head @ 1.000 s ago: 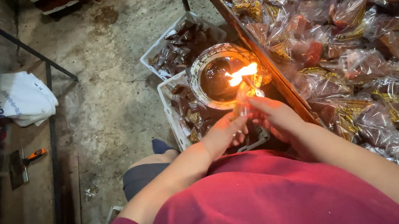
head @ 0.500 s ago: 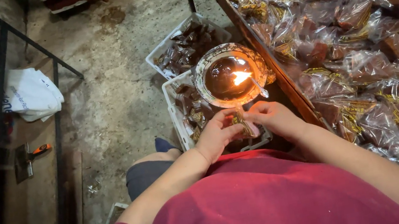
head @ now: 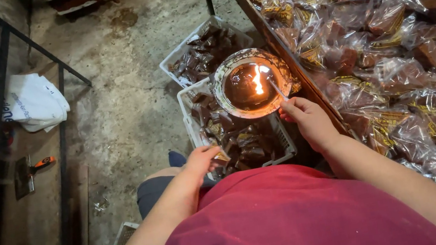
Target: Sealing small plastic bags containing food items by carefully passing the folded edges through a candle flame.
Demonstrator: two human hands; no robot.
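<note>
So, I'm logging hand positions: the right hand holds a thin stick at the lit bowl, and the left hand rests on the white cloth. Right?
Not quite. In the head view the left hand rests in the white crate of wrapped pieces, not on the white cloth. The right hand does hold the thin stick at the lit bowl.

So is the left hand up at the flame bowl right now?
No, the left hand is down in the white crate of wrapped pieces, apart from the bowl.

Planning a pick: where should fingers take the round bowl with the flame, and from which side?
Grip the round bowl by its outer rim on the left, floor-facing edge. The flame burns near the centre, the right hand with its thin stick occupies the near-right rim, and the table edge crowds the right side.
</note>
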